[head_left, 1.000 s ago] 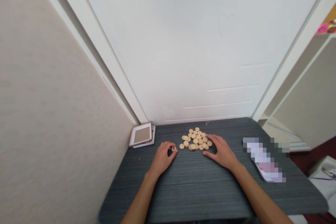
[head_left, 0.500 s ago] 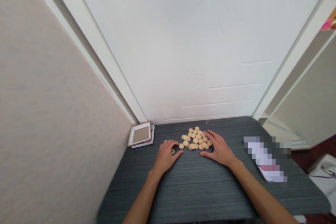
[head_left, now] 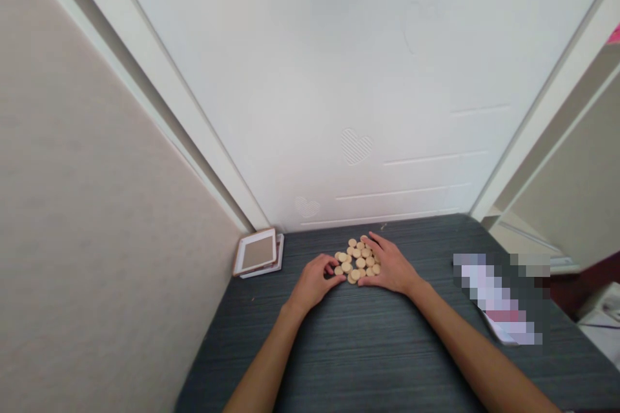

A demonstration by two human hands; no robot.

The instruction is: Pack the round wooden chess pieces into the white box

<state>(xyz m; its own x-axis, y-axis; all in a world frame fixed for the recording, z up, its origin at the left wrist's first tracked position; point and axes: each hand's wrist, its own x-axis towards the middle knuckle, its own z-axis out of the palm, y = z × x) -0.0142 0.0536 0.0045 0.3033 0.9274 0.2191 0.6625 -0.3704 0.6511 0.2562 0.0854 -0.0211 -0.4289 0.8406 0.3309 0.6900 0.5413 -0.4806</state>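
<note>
Wooden discs (head_left: 361,263) are lying between our left hand (head_left: 317,279), gaping at their left edge, and our right hand (head_left: 393,270), spread around their right.

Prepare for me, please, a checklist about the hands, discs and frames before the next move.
1. Left hand near discs: ok, at their left edge.
2. Right hand near discs: ok, spread at their right side.
3. Discs in single layer: not ok, several overlap.
4. All discs fully visible: not ok, right hand covers some.
5. Left hand free of discs: cannot tell, its inside is hidden.
6. Frames apart from hands: ok, at the table's far left.
</note>
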